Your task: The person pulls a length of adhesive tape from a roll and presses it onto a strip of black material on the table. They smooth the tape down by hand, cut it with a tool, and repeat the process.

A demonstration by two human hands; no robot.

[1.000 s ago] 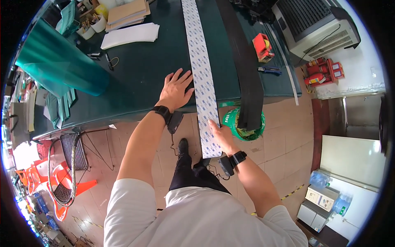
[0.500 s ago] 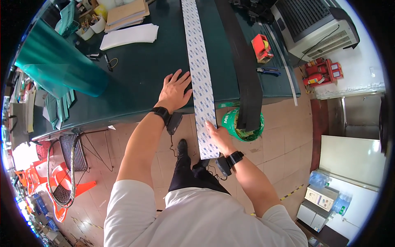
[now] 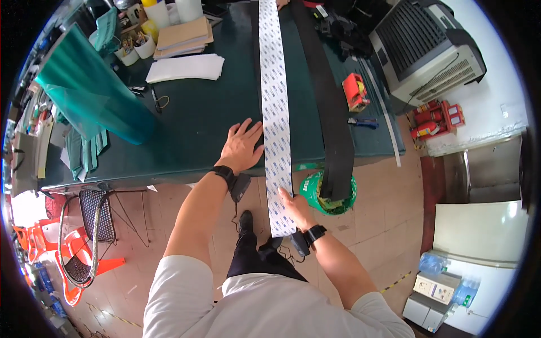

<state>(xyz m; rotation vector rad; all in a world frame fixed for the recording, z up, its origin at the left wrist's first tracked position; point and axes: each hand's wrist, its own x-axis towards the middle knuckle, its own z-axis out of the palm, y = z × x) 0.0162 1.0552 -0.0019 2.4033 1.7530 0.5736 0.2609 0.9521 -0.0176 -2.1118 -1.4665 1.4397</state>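
A long white strip (image 3: 274,107) with small blue print runs from the table's far side toward me, and its near end hangs past the front edge. My right hand (image 3: 296,209) grips that near end, thumb on top and the other fingers hidden below. My left hand (image 3: 242,146) lies open on the dark green tabletop (image 3: 197,127), fingers spread, just left of the strip. Right of the strip lies a long black strip (image 3: 337,129), its end drooping over a green bucket (image 3: 308,190). At the far end, part of another person's hand (image 3: 282,4) shows beside the white strip.
A teal film roll (image 3: 104,96) stands at the left, near a stack of white sheets (image 3: 186,67) and brown cardboard (image 3: 183,36). At right are a red tape dispenser (image 3: 355,92), a blue cutter (image 3: 363,122) and an air cooler (image 3: 422,50). Behind me at left is a chair (image 3: 97,214).
The view has tilted, so the table sits lower in the picture. Another person's hand now shows at the far end. Both my hands keep about the same places on the table and strip.
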